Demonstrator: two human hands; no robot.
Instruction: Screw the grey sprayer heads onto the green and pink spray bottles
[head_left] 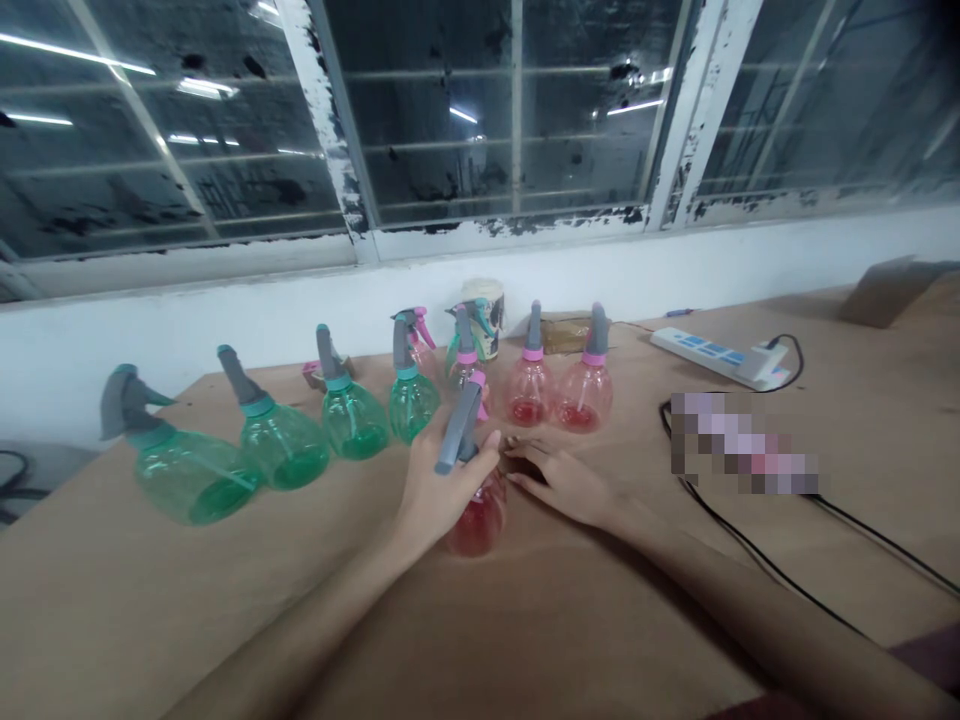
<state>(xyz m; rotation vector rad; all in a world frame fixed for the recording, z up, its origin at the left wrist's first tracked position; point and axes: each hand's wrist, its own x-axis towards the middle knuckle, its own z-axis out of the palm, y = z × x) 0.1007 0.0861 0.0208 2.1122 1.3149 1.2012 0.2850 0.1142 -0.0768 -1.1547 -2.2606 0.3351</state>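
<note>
My left hand [442,480] is wrapped round the neck of a pink spray bottle [475,520] with a grey trigger head, which stands on the brown table [525,620]. My right hand [566,480] lies flat on the table just right of that bottle, fingers stretched toward it. Behind stands a row of spray bottles: several green ones [285,440] on the left and two pink ones [559,395] on the right, with more behind them.
A white power strip [716,357] lies at the back right, with black cables [750,540] running across the table's right side. A paper cup [487,300] stands by the white wall. A cardboard piece [896,290] rests at the far right.
</note>
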